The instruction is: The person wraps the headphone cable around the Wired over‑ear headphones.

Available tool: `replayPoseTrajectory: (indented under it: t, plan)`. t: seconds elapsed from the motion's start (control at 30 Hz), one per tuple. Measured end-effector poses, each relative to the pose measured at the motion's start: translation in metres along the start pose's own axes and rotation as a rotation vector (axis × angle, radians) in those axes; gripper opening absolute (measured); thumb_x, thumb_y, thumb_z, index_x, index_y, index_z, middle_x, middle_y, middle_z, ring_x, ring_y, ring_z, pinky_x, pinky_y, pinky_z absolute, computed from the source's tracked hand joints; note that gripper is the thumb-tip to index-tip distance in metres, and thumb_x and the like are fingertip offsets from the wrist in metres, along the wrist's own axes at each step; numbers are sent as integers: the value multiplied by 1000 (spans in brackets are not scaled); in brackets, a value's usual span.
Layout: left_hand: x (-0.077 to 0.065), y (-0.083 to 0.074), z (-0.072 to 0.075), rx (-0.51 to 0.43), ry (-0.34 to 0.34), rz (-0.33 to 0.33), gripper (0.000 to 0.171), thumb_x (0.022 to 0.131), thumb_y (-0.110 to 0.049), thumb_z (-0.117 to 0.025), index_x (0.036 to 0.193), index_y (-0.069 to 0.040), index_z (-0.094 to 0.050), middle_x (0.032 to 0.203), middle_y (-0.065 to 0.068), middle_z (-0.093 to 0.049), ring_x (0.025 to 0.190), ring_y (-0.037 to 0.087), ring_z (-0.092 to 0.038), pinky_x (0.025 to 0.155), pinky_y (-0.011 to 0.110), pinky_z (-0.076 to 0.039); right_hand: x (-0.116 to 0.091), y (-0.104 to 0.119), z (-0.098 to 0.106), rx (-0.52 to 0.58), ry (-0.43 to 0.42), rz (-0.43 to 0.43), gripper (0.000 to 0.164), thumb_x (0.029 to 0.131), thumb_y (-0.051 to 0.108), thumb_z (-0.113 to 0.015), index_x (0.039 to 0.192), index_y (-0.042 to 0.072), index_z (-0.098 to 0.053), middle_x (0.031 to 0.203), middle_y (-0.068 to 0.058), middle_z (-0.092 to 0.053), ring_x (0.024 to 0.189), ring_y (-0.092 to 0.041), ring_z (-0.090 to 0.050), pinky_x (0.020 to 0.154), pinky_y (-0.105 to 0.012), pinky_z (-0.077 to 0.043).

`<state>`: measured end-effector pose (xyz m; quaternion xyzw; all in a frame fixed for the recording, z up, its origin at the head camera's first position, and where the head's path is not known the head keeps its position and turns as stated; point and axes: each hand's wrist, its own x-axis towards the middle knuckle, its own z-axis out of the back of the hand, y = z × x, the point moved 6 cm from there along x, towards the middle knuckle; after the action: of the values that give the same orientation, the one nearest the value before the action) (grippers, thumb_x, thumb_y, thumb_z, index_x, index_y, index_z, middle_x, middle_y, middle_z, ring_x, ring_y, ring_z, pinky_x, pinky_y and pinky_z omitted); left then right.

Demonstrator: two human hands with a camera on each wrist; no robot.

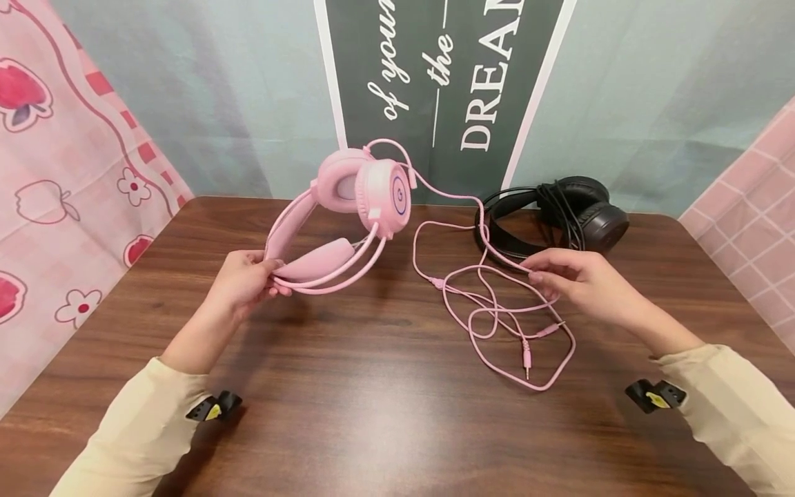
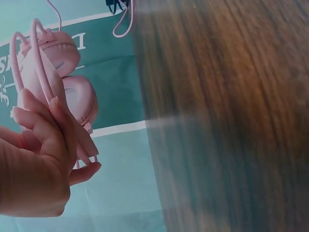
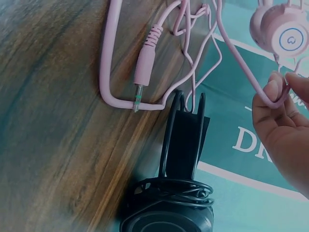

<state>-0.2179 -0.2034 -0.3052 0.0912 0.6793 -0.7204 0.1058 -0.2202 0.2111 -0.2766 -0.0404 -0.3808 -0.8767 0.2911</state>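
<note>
Pink headphones [image 1: 385, 200] are held up over the left part of the table by my left hand [image 1: 245, 279], which grips them at the headband, ear cups pointing away from me. The left wrist view shows the fingers of the left hand [image 2: 43, 140] curled round the band. From an ear cup a pink cable [image 1: 453, 195] runs across to my right hand [image 1: 580, 279], which pinches it between thumb and fingers. The rest of the cable lies in loose loops on the table, with two audio plugs [image 1: 527, 359] among them. A plug [image 3: 143, 67] shows large in the right wrist view.
Black headphones [image 1: 605, 224] with their cord wound round them lie at the back right, behind the right hand. The brown wooden table [image 1: 348, 414] ends at a hanging cloth [image 1: 248, 103] with printed words. A pink patterned cloth [image 1: 74, 207] hangs at the left.
</note>
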Motion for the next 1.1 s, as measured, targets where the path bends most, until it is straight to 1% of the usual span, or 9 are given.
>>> replayPoseTrajectory:
  t: [0.1, 0.2, 0.3, 0.4, 0.53, 0.63, 0.77, 0.9, 1.1]
  plan:
    - [-2, -3, -2, 61, -33, -28, 31, 93, -3, -41, 115, 18, -37, 54, 2, -55, 42, 3, -55, 39, 11, -43, 2, 4, -1, -84, -5, 54, 17, 83, -1, -63, 96, 8, -66, 82, 0, -64, 64, -6, -56, 52, -19, -49]
    - [-3, -6, -5, 60, -39, -44, 26, 93, -3, -41, 111, 16, -40, 54, 2, -55, 42, 3, -55, 39, 10, -43, 2, 8, -3, -155, -21, 123, 20, 78, -4, -67, 91, 10, -67, 82, 3, -64, 67, -2, -53, 56, -13, -45]
    - [-3, -7, -7, -19, -12, -29, 21, 93, -2, -40, 108, 13, -41, 56, 3, -56, 43, 4, -56, 39, 10, -43, 2, 9, -6, -170, -26, 161, 22, 74, -6, -69, 88, 11, -67, 80, 7, -63, 68, -1, -53, 58, -12, -43]
    - [-3, -6, -9, -124, 31, 8, 15, 95, -2, -36, 104, 8, -40, 58, 4, -57, 44, 5, -56, 39, 9, -41, 2, 10, -8, -183, -27, 162, 22, 73, -5, -70, 86, 12, -67, 77, 9, -62, 67, -1, -53, 58, -12, -43]
    - [-4, -6, -12, -204, 65, 40, 11, 96, -2, -32, 100, 6, -39, 59, 6, -57, 44, 6, -55, 39, 9, -39, 3, 9, -5, -204, -57, 137, 21, 73, -5, -70, 86, 12, -66, 73, 8, -62, 64, -1, -54, 56, -12, -43]
    - [-5, -5, -11, -231, 76, 51, 11, 96, -2, -31, 98, 5, -38, 59, 6, -56, 44, 7, -55, 39, 9, -38, 3, 7, -2, -193, -87, 105, 23, 73, -6, -70, 86, 12, -64, 70, 4, -62, 61, -4, -56, 53, -13, -44]
    - [-4, -3, -9, -255, 85, 59, 12, 97, -3, -28, 98, 5, -38, 59, 7, -57, 45, 8, -55, 39, 9, -38, 2, 3, 2, -154, -102, 42, 20, 75, -5, -70, 85, 11, -63, 69, -1, -61, 57, -4, -54, 47, -15, -44]
    - [-3, 0, -5, -271, 90, 60, 13, 97, -3, -27, 97, 5, -38, 59, 8, -57, 45, 8, -56, 39, 9, -38, 2, -1, 7, -140, -117, 8, 16, 74, -4, -71, 81, 10, -65, 73, -1, -59, 58, -3, -52, 45, -15, -44]
    - [-3, 3, -3, -286, 96, 53, 12, 97, -3, -29, 98, 6, -38, 59, 8, -58, 45, 9, -56, 39, 9, -39, 3, -5, 18, -130, -143, -78, 13, 74, -2, -71, 83, 6, -67, 72, 2, -61, 60, -2, -53, 50, -12, -43]
